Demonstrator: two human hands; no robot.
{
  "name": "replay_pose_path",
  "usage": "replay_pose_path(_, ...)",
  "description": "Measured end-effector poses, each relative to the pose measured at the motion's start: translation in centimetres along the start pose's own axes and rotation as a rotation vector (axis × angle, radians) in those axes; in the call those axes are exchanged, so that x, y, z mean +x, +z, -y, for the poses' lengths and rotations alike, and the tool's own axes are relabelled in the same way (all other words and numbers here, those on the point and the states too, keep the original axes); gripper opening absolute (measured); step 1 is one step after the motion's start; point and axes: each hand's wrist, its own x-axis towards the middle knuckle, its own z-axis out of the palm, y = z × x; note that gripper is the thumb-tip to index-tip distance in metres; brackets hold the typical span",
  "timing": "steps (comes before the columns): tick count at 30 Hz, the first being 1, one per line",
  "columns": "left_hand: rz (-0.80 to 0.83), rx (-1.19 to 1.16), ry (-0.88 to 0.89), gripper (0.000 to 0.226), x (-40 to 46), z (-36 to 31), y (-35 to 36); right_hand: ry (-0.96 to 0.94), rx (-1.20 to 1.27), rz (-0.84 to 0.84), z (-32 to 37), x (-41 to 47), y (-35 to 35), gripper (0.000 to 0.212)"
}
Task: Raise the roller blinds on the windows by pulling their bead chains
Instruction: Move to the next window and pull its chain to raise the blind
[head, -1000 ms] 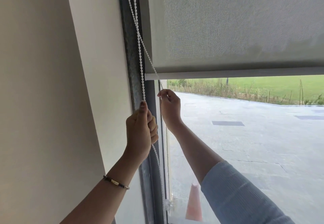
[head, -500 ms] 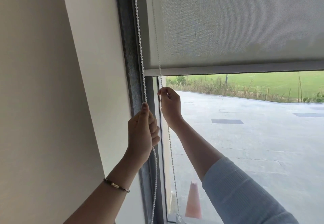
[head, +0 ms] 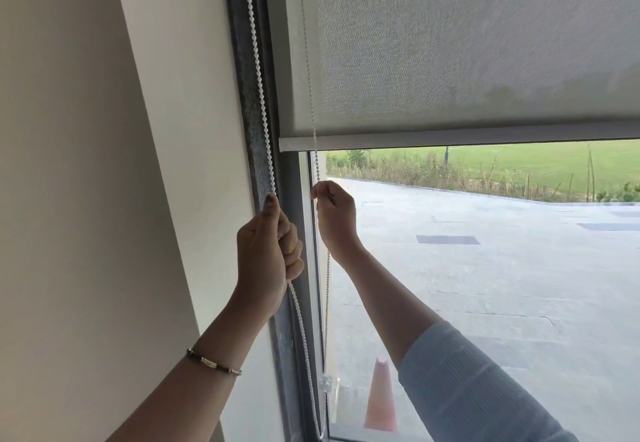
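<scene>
Left hand is fisted round the near strand of the bead chain, right hand pinching the far strand. Chain runs straight up-down beside the half-raised roller blind, so pull downward.

Cream wall on left, grey window frame, daylight outside w/ paved yard, grass, orange cone.

left hand: raised, fist grip closed | right hand: raised, fingertip pinch grip closed
</scene>
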Motion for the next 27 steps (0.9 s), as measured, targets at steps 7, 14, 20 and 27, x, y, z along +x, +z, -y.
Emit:
replay_pose_path(7, -0.01, 0.0, -0.005, 0.05, 0.1, -0.2, 0.2, 0.013, 0.004, -0.006, -0.2, -0.1, 0.1, 0.032)
replay_pose_path(14, -0.016, 0.005, 0.01, 0.049, 0.9, -0.7, 0.5, 0.046, 0.039, -0.021, -0.9, -0.3, 0.0, 0.034)
replay_pose_path(20, -0.004, -0.009, 0.026, 0.05, 1.1, -0.7, 0.2, 0.023, -0.003, -0.009, -0.9, -0.4, -0.4, 0.03)
replay_pose_path(27, 0.01, 0.026, 0.039, 0.05, 1.4, -0.8, 0.3, 0.022, -0.003, -0.003, -0.6, -0.5, -0.6, 0.032)
